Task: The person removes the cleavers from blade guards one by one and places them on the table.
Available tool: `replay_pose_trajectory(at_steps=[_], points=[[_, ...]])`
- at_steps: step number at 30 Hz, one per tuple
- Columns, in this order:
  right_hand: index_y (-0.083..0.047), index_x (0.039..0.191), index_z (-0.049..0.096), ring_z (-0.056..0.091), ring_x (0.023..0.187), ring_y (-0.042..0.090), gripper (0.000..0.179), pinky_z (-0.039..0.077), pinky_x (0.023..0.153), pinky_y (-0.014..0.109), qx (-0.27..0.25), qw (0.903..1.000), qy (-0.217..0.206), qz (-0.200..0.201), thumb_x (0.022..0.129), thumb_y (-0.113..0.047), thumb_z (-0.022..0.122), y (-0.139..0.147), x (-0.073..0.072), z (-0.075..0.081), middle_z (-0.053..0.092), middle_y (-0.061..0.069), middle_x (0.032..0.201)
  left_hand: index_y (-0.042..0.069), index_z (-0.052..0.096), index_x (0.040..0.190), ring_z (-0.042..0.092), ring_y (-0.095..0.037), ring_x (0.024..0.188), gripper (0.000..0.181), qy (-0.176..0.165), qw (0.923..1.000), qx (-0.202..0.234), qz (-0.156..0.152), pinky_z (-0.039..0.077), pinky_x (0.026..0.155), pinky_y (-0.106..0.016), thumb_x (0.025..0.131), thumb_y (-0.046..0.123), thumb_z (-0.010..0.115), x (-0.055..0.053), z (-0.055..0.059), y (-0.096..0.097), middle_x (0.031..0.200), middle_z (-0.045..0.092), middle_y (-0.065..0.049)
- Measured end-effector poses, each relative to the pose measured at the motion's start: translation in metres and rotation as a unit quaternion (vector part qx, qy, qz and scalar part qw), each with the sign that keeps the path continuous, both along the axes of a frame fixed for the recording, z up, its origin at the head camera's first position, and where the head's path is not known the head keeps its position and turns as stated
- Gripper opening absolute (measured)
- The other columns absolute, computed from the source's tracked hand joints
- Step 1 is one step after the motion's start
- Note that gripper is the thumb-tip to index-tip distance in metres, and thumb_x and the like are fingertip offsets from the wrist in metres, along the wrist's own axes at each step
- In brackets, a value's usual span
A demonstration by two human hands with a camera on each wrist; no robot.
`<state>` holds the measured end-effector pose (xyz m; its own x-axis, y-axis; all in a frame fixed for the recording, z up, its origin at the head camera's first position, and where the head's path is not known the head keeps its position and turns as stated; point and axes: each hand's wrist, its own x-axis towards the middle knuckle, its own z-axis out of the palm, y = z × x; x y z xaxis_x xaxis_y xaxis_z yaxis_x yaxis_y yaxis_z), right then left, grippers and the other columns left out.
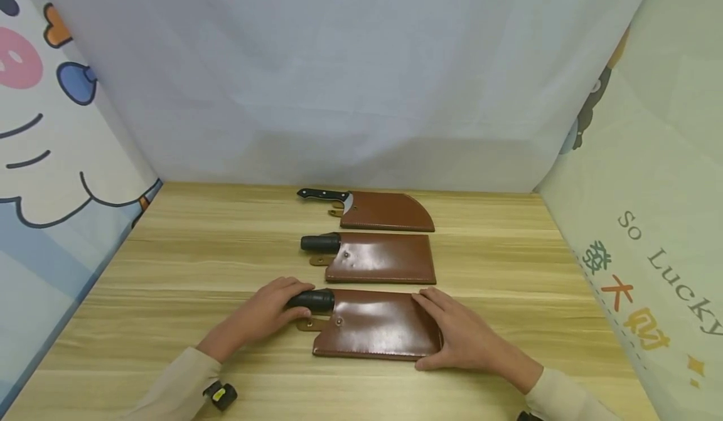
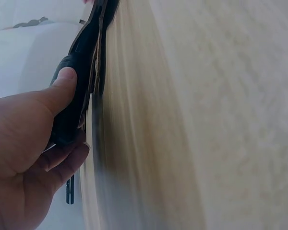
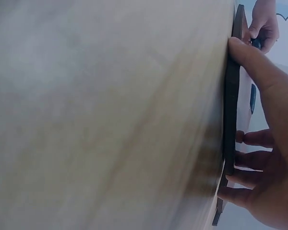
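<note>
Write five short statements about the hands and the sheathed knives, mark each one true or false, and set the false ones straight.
1. The left hand holds the nearest black handle. True.
2. A silvery strip of blade shows at the left end of the farthest sheath. True.
3. The right hand grips the farthest sheath. False: the right hand is at the right end of the nearest sheath.
4. In the head view, the farthest sheath has a curved upper right edge. True.
5. The middle sheath stands upright on its edge. False: the middle sheath lies flat on the table, between the other two.
</note>
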<state>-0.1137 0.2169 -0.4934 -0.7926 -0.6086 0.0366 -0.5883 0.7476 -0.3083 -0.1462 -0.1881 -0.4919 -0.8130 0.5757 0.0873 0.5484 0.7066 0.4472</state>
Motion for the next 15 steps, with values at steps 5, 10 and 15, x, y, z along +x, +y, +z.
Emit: replay_pose_trajectory(at_steps=[5, 10, 15], points=[[-0.001, 0.154, 0.042, 0.045, 0.141, 0.039, 0.121, 0.042, 0.112, 0.053, 0.005, 0.9999, 0.014, 0.005, 0.066, -0.075, 0.082, 0.0005, -0.0010, 0.0004, 0.046, 0.023, 0.153, 0.004, 0.065, 0.134, 0.064, -0.027, 0.112, 0.046, 0.015, 0.9999, -0.007, 0.002, 0.053, 0.095, -0.048, 0.097, 0.032, 0.071, -0.0008, -0.0012, 0.0017, 0.122, 0.067, -0.010], [0.001, 0.151, 0.045, 0.048, 0.139, 0.038, 0.121, 0.043, 0.111, 0.051, -0.006, 0.9992, 0.036, 0.013, 0.065, -0.074, 0.083, 0.0008, 0.0010, 0.0016, 0.049, 0.022, 0.149, 0.005, 0.066, 0.130, 0.066, -0.028, 0.112, 0.043, 0.027, 0.9996, -0.006, 0.006, 0.054, 0.095, -0.048, 0.097, 0.033, 0.071, 0.0010, -0.0013, 0.0009, 0.122, 0.070, -0.010], [0.003, 0.150, 0.046, 0.048, 0.139, 0.038, 0.121, 0.045, 0.110, 0.051, -0.024, 0.9983, 0.052, 0.011, 0.064, -0.072, 0.085, 0.0001, 0.0030, 0.0047, 0.048, 0.022, 0.150, 0.006, 0.068, 0.127, 0.068, -0.028, 0.111, 0.040, 0.058, 0.9982, 0.001, 0.014, 0.055, 0.095, -0.047, 0.096, 0.032, 0.072, 0.0037, 0.0004, -0.0005, 0.122, 0.071, -0.011]])
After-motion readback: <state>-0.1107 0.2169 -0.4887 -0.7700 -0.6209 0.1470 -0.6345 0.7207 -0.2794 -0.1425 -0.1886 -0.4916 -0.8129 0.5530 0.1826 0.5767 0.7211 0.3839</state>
